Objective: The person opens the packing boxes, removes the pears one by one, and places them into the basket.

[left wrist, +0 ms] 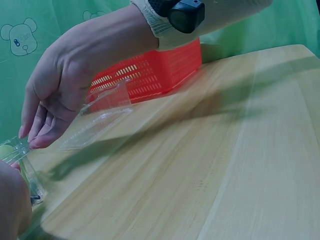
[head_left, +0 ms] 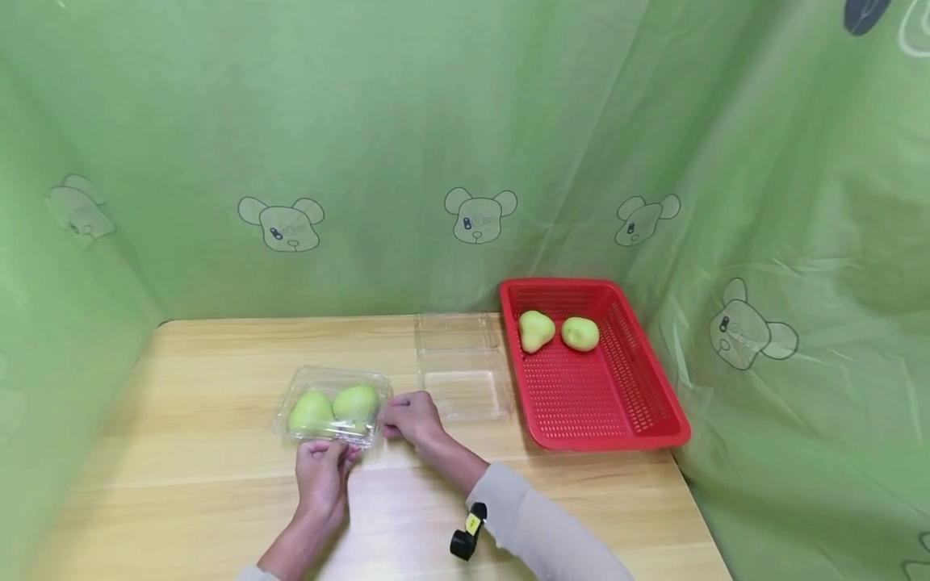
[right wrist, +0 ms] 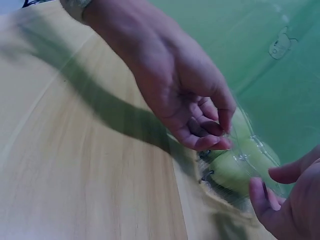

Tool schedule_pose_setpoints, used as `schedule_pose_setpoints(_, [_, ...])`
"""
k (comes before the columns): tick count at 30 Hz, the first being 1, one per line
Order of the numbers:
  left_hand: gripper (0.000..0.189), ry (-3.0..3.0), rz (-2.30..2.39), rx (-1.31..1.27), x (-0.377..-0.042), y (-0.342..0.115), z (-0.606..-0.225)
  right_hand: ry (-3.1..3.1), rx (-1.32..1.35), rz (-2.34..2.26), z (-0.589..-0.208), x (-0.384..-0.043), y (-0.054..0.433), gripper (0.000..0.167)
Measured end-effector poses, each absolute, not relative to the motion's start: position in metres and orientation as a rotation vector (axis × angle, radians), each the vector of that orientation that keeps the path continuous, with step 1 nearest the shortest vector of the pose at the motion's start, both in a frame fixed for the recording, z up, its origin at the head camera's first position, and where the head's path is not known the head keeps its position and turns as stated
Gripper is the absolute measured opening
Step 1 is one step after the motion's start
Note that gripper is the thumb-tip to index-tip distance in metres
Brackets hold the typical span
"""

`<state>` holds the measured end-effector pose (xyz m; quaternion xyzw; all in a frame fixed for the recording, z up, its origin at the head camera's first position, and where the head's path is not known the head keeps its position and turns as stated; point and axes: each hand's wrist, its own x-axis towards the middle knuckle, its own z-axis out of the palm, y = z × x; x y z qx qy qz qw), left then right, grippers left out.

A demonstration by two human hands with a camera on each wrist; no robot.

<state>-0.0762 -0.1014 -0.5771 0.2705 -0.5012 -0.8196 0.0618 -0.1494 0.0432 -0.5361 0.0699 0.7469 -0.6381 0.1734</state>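
Note:
A clear plastic clamshell box [head_left: 327, 376] with its lid down lies on the table, left of the middle. Two green pears [head_left: 311, 413] show through its lid. My left hand [head_left: 321, 480] pinches the front edge of the box between thumb and fingers. At the right-hand edge, my right hand [head_left: 414, 421] grips the rim, thumb and fingers on either side of it. The right wrist view shows the pears' stems near the box's front wall, between the left hand [right wrist: 185, 95] and the right hand [right wrist: 295, 200].
A second clear clamshell box [head_left: 465, 391] lies opened flat to the right. Beside it stands a red perforated basket [head_left: 581, 440] holding two pears [head_left: 536, 331]. Green curtains [head_left: 392, 161] enclose the wooden table [head_left: 203, 468] at the back and sides.

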Motion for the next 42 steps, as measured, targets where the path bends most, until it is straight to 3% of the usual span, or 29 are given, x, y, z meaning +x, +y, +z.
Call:
schedule_pose_setpoints(5, [0.026,-1.512,-2.477,0.807,-0.076,-0.101,-0.576,2.146,0.131,-1.797,-0.532,-0.145,0.041,0.054])
schedule_pose_setpoints(11, [0.025,-1.542,-2.474,0.806,-0.075,-0.103,-0.576,2.107,0.147,-1.79,-0.526,-0.143,0.042,0.056])
schedule_pose_setpoints(18, [0.023,-1.549,-2.535,0.776,-0.075,-0.107,-0.578,1.943,0.267,-1.844,-0.527,-0.149,0.044,0.041])
schedule_pose_setpoints(33, [0.025,-1.576,-2.604,0.738,-0.073,-0.111,-0.578,1.962,0.191,-1.767,-0.533,-0.146,0.045,0.023])
schedule_pose_setpoints(42, [0.026,-1.547,-2.566,0.754,-0.071,-0.108,-0.578,1.961,0.142,-1.716,-0.533,-0.143,0.043,0.026])
